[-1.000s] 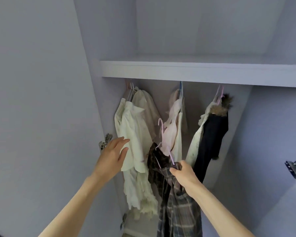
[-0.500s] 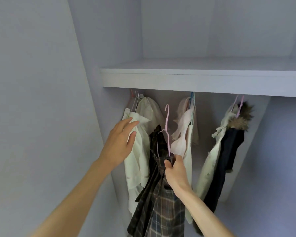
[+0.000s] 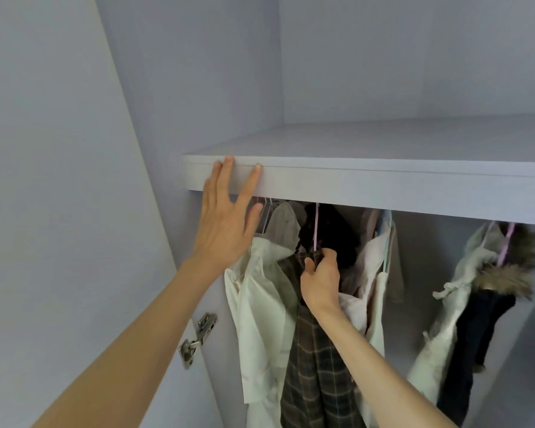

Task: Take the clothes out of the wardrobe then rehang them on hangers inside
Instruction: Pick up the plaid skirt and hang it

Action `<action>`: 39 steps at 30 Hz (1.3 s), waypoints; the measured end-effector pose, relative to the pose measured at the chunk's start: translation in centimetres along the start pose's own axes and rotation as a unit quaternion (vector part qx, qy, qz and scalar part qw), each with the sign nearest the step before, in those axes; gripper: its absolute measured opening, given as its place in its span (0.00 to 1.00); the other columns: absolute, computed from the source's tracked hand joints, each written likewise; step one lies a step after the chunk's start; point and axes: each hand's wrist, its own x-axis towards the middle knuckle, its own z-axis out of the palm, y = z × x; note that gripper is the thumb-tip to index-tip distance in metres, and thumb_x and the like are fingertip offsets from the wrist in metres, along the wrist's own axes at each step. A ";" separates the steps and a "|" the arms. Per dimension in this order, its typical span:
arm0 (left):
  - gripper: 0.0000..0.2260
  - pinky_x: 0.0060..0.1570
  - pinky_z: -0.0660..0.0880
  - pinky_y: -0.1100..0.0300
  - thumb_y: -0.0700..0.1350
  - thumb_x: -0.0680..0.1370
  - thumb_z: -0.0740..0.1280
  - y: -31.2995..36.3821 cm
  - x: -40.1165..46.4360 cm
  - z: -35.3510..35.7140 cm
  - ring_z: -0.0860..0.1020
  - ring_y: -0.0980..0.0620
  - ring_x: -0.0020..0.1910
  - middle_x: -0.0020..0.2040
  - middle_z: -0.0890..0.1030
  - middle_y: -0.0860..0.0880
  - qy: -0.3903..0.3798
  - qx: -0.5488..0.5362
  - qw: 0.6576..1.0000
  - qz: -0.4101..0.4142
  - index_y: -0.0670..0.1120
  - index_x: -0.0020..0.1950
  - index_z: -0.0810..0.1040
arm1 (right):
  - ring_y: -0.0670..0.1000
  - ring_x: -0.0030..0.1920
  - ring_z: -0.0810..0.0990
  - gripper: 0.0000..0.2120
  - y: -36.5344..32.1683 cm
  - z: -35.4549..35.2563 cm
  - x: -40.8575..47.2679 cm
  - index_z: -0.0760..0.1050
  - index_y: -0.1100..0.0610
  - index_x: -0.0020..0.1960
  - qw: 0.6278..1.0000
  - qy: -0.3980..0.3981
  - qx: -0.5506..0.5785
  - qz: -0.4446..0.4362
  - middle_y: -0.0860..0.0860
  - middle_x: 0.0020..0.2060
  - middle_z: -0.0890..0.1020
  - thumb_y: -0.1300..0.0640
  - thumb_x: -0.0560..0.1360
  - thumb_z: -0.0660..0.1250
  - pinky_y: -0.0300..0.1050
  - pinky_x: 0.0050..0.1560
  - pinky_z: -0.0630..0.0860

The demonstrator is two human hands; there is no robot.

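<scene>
Two bare hands reach into a pale lilac laminate wardrobe. The left hand (image 3: 226,223) is spread flat, fingers straight, its fingertips (image 3: 228,160) pressed against the front edge of the flat lilac shelf board (image 3: 383,183), holding nothing. The right hand (image 3: 320,278) is curled around the neck of a thin pink wire hanger (image 3: 316,225), whose stem points straight up toward the underside of the shelf. From it hangs a brown plaid woven garment (image 3: 315,366), its long axis vertical, draping down near the left side of the hanging space. Just to its left hangs a smooth cream cotton shirt (image 3: 260,319); just to its right, soft pale pink garments (image 3: 374,273). Well apart at far right hang a white garment (image 3: 439,344) and a dark coat with a shaggy brown fur collar (image 3: 504,279). A metal door hinge (image 3: 196,339) sits on the left panel
</scene>
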 end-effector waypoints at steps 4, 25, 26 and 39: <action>0.22 0.72 0.48 0.43 0.50 0.81 0.52 -0.6 1.1 -0.6 0.51 0.38 0.74 0.75 0.55 0.38 0.018 0.006 1.000 -0.002 0.51 0.75 0.54 | 0.57 0.54 0.75 0.13 -0.4 1.2 3.2 0.66 0.66 0.61 1.000 0.000 -0.009 -0.016 0.60 0.53 0.75 0.64 0.79 0.58 0.43 0.50 0.70; 0.22 0.71 0.53 0.54 0.49 0.80 0.55 -1.1 2.0 -0.8 0.55 0.41 0.73 0.72 0.61 0.41 0.033 -0.022 0.999 0.001 0.52 0.74 0.56 | 0.59 0.58 0.75 0.15 -0.1 8.9 4.7 0.64 0.63 0.65 0.970 -0.141 -0.189 -0.060 0.61 0.59 0.74 0.61 0.79 0.58 0.48 0.53 0.70; 0.23 0.71 0.53 0.53 0.49 0.80 0.55 -1.2 1.9 -0.9 0.54 0.42 0.74 0.72 0.60 0.41 0.024 -0.021 0.999 0.003 0.52 0.74 0.55 | 0.59 0.59 0.74 0.15 -0.2 9.0 4.7 0.63 0.63 0.65 0.966 -0.151 -0.203 -0.060 0.60 0.60 0.73 0.60 0.79 0.58 0.47 0.54 0.70; 0.25 0.68 0.49 0.44 0.49 0.77 0.51 -3.2 -8.0 -3.7 0.54 0.37 0.73 0.74 0.58 0.40 -0.090 0.015 0.994 -0.052 0.52 0.75 0.54 | 0.58 0.67 0.67 0.27 -1.3 5.8 -0.2 0.56 0.62 0.73 0.899 -0.211 -0.344 -0.173 0.59 0.69 0.65 0.50 0.79 0.57 0.50 0.65 0.67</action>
